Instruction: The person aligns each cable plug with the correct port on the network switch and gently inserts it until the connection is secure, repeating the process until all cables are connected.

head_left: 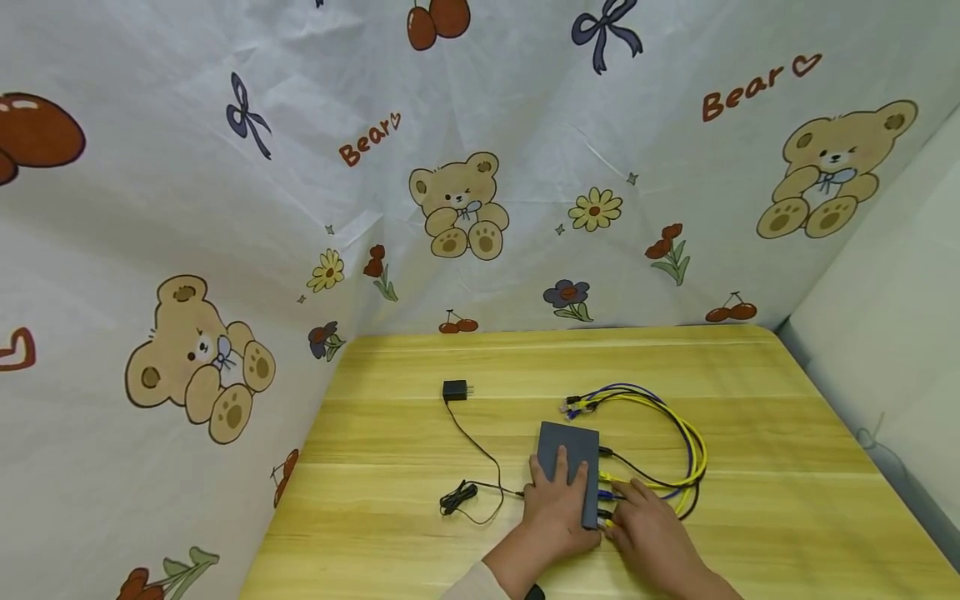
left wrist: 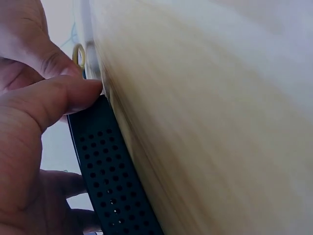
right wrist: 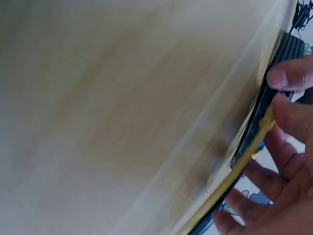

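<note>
A dark grey network switch (head_left: pixel 574 437) lies flat on the table. My left hand (head_left: pixel 553 510) rests on its top with spread, fairly straight fingers, the thumb against the near end by the perforated side (left wrist: pixel 105 166). At the switch's right edge, my right hand (head_left: pixel 654 533) pinches a yellow network cable (right wrist: pixel 227 183) between thumb and index finger, close to the nearest port. Whether that plug is fully seated is hidden by the fingers. Blue, black and yellow cables run from the same edge, including a blue plug (head_left: pixel 605 495) and a black plug (head_left: pixel 605 451).
Cable loops (head_left: pixel 697 446) curve to the right, their loose connector ends (head_left: pixel 577 407) lying behind the switch. Leftward lies a black power adapter (head_left: pixel 454 390) with its cord and a tied bundle (head_left: pixel 458 497). The wooden table (head_left: pixel 375 417) meets a bear-printed cloth (head_left: pixel 517 292) at the back.
</note>
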Demonstrator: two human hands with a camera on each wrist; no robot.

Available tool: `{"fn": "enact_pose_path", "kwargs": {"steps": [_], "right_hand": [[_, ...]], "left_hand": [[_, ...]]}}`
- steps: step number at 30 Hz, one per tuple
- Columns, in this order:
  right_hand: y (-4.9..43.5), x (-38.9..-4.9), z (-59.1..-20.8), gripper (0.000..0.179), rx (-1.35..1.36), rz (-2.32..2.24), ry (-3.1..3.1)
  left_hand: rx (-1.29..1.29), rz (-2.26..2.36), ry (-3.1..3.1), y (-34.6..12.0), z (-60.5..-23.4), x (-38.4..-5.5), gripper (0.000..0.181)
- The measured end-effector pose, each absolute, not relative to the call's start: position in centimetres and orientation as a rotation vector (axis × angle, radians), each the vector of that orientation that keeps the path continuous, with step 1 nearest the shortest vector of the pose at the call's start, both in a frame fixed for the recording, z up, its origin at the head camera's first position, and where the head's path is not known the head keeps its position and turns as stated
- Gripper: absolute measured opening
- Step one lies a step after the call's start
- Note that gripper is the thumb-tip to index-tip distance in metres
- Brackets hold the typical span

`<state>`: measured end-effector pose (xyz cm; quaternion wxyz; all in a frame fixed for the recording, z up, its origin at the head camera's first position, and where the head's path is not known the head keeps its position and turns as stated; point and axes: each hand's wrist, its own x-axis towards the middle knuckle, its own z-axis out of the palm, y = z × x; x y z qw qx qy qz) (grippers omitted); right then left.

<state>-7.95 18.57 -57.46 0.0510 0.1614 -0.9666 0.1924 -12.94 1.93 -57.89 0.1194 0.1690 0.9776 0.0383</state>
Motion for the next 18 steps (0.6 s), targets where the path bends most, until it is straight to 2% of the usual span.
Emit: {"fn": "enact_pose_path", "kwargs": {"steps": [7,18], "right_hand": [[18.5,-7.3,-57.4,0.021,0.397,0.642,-2.952],[18.5,-7.6,-56.8,0.017,0.5,0.513,-2.891]], "left_hand": [[0.483,0.186,2.849,1.6,-57.7,-13.0,0.1],[0.478,0.39,2.866,0.8,-57.5,-13.2,0.099]]}}
